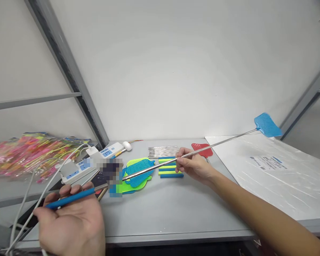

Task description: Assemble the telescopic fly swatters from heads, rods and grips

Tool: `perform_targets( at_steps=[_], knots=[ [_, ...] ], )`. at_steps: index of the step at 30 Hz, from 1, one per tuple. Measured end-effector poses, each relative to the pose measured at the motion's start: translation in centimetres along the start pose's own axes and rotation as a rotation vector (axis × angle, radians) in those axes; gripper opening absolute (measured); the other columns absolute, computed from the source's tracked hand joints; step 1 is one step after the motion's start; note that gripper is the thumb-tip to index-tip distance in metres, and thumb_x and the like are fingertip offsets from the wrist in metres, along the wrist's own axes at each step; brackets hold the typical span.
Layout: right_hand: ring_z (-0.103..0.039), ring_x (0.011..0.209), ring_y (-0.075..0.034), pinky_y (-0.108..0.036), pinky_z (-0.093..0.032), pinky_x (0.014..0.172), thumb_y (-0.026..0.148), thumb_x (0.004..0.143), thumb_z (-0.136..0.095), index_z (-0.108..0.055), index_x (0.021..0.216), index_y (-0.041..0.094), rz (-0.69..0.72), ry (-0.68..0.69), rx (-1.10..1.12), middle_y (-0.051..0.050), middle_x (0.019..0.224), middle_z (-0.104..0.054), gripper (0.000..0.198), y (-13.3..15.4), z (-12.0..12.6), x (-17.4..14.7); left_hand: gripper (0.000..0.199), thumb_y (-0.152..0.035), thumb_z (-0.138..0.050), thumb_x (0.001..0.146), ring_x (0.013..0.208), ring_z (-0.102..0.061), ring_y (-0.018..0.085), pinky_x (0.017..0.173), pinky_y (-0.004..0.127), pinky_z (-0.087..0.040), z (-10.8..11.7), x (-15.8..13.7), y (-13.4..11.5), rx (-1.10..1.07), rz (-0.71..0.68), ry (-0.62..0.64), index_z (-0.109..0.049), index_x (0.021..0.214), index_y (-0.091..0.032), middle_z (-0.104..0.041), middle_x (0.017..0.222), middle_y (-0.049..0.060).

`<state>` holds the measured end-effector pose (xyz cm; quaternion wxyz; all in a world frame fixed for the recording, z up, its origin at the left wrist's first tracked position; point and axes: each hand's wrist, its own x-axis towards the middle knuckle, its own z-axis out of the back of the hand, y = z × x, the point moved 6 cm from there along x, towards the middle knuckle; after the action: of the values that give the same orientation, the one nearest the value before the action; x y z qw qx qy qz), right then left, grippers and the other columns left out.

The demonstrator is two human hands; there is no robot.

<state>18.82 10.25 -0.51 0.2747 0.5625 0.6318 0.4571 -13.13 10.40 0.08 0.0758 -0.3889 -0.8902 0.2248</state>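
our right hand (189,165) is pinching the metal rod (229,139) of a fly swatter (152,168) between thumb and fingers, while our left hand (72,218) is holding its blue handle (72,198). the swatter is slanting above the bench (154,220), its blue head (267,125) pointing up and right. we are judging that a light pinch suits the thin rod, keeping both hands in line so it isn't bending. our left palm is facing up, fingers curling behind the handle, thumb lying by its end. our right forearm is reaching in from the right, the hand hovering by the loose handles (171,176).
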Motion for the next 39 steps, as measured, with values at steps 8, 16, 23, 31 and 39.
perform_targets(
  at_steps=[8,16,23,31,39],
  knots=[
    [-0.056,0.066,-0.017,-0.034,-0.048,0.068,0.059,0.09,-0.046,-0.07,0.068,0.017,0.152,-0.262,0.078,-0.005,0.071,-0.061,0.053,2.1,2.2,0.4,0.034,-0.007,-0.022,0.095,0.05,-0.036,0.006,0.057,0.018,-0.039,0.2,0.4,-0.3,-0.027,0.032,0.114,-0.042,0.069,-0.016,-0.03,0.059,-0.007],
    [-0.061,0.098,-0.026,-0.041,-0.049,0.085,0.042,0.097,-0.038,-0.077,0.082,0.018,0.265,-0.273,-0.161,-0.012,0.103,-0.071,0.048,1.5,0.9,-0.1,0.02,0.0,-0.046,0.076,0.049,-0.023,0.007,0.052,0.016,-0.033,0.7,0.1,-0.2,0.031,-0.003,0.203,-0.04,0.07,-0.018,-0.018,0.06,-0.007],
    [-0.062,0.1,-0.025,-0.043,-0.048,0.087,0.052,0.099,-0.029,-0.071,0.114,0.023,0.122,0.04,-0.283,-0.01,0.121,-0.066,0.053,-2.1,-4.3,-1.3,0.017,-0.014,-0.049,0.093,0.057,-0.034,0.006,0.061,0.018,-0.042,-0.3,-6.4,2.9,0.108,0.034,0.275,-0.048,0.077,-0.016,-0.034,0.067,-0.006],
    [-0.062,0.095,-0.019,-0.032,-0.049,0.082,0.046,0.096,-0.044,-0.07,0.11,0.019,0.167,-0.174,-0.023,-0.007,0.098,-0.067,0.04,2.8,-0.9,-0.9,0.017,-0.009,-0.049,0.087,0.055,-0.049,0.012,0.066,0.033,-0.053,-0.2,-5.0,2.1,0.323,-0.174,0.334,-0.052,0.096,-0.023,-0.045,0.063,-0.007],
    [-0.061,0.072,-0.016,-0.033,-0.051,0.07,0.038,0.099,-0.03,-0.065,0.087,0.019,0.259,-0.549,0.284,-0.002,0.074,-0.062,0.041,5.6,5.5,-0.5,0.04,0.007,-0.047,0.06,0.05,-0.031,0.008,0.048,0.02,-0.035,0.5,0.0,-2.8,0.194,-0.271,0.208,-0.048,0.085,-0.024,-0.04,0.065,-0.006]
  ],
)
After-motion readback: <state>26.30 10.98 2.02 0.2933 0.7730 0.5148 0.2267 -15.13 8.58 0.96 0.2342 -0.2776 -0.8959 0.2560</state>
